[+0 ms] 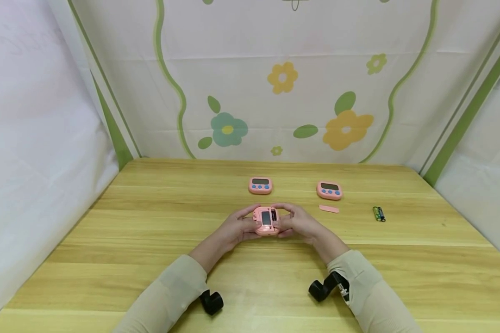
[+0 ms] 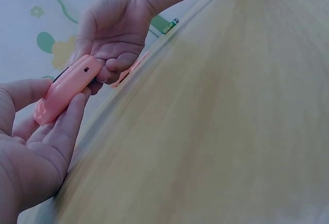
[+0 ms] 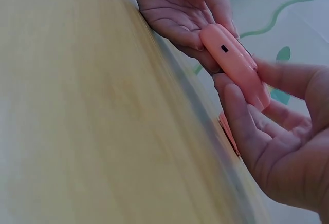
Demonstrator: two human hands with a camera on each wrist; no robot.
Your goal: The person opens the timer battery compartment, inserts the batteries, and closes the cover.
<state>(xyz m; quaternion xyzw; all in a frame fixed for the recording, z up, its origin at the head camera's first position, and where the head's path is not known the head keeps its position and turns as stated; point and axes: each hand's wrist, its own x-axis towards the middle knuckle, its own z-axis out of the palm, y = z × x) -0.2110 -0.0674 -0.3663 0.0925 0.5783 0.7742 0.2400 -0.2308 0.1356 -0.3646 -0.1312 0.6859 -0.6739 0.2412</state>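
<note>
A pink digital timer (image 1: 266,221) is held between both hands above the table, its back toward the head view. That back has a grey rectangle in the middle and a dark, uncovered battery slot along its right side; whether a cell lies in the slot is unclear. My left hand (image 1: 238,226) grips the timer's left edge, thumb on the back and fingers beneath. At the other edge my right hand (image 1: 296,223) pinches it, thumb beside the slot. Both wrist views show the pink casing (image 2: 69,88) with a small dark opening in its side.
Two more pink timers (image 1: 260,185) (image 1: 329,190) lie screen up farther back, with blue buttons. A pink strip like a battery cover (image 1: 329,209) is in front of the right one. Two small batteries (image 1: 379,214) lie farther right on the wooden table (image 1: 150,222). A flowered cloth (image 1: 241,78) hangs behind.
</note>
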